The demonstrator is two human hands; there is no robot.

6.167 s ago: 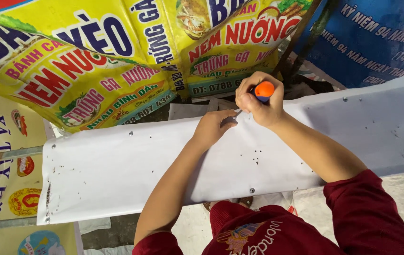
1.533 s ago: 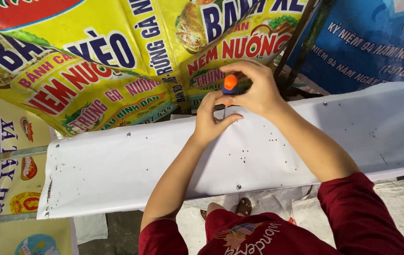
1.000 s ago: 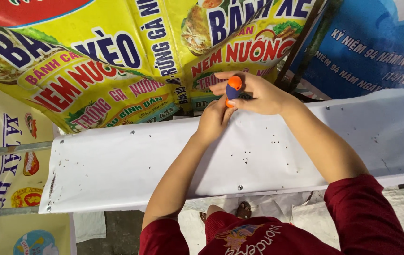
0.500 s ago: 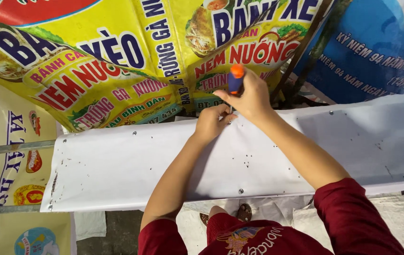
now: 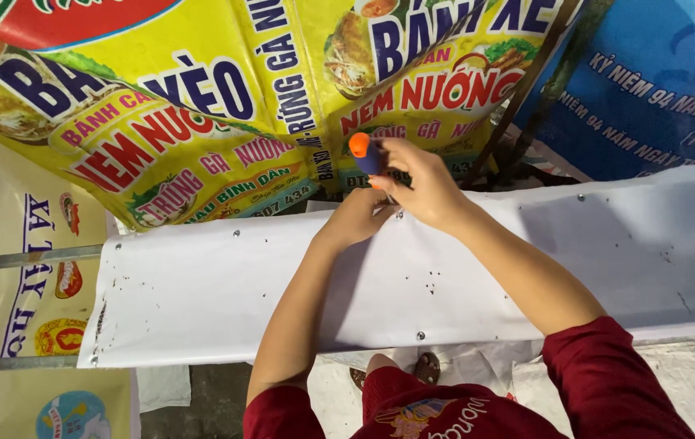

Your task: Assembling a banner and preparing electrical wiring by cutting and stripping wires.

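My right hand grips a screwdriver with a blue handle and orange cap, its tip pointed down at the far edge of a white banner. Beside that tip, my left hand presses on the banner's edge with its fingers bunched. The white sheet is stretched across in front of me and dotted with small metal screws and dark specks. Both arms wear dark red sleeves.
A yellow printed food banner hangs behind the white sheet, a blue banner at the right. A grey metal pipe runs along the left, another below it. Dark poles lean at the upper right. Sandalled feet show below.
My right hand with the screwdriver has shifted slightly left and tilted the orange cap leftward, then upright over the banner edge. My left hand stays at the same spot.
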